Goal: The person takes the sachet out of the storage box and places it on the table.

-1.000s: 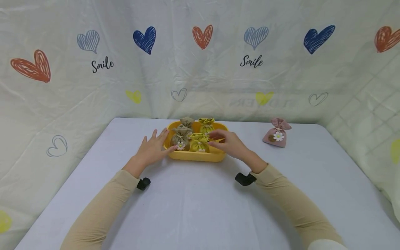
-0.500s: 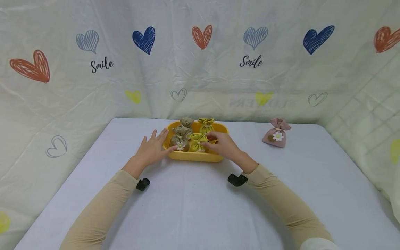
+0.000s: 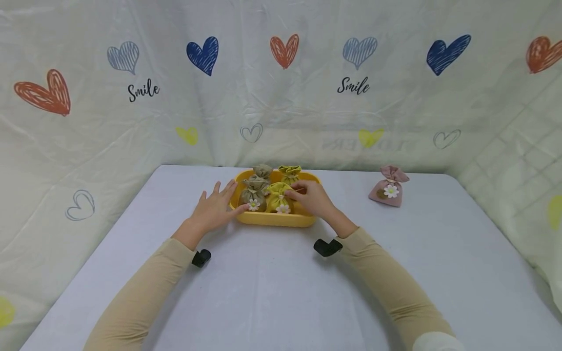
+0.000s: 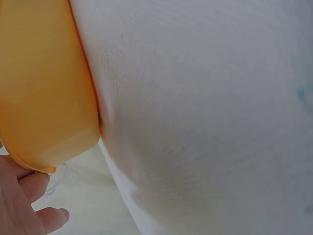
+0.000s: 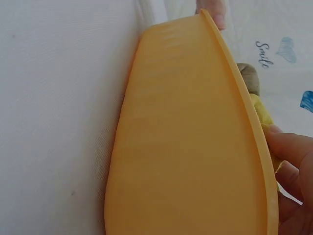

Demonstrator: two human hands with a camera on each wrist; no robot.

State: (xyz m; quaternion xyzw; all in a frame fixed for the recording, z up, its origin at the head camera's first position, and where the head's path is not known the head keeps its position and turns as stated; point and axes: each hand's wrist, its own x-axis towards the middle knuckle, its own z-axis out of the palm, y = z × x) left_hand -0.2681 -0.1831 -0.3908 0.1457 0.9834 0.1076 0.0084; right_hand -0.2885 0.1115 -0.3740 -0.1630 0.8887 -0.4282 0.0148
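Inside oblong tray (image 3: 276, 221) — puckered cloth pouch (image 3: 276, 200), right fingers (image 3: 301, 185) pinching

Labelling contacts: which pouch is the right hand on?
The front yellow pouch: the right hand pinches it near its neck. The other yellow pouch stands behind it, both grey-brown pouches sit left, the pink pouch outside the tray.

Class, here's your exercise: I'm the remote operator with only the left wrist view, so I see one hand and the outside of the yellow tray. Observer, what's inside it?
Observer: Two grey-brown pouches on the left, two yellow pouches beside them.
Operator: And the right hand?
Observer: It pinches the front yellow pouch near its neck.
Operator: Anything outside the tray?
Observer: A pink pouch on the table, to the right.
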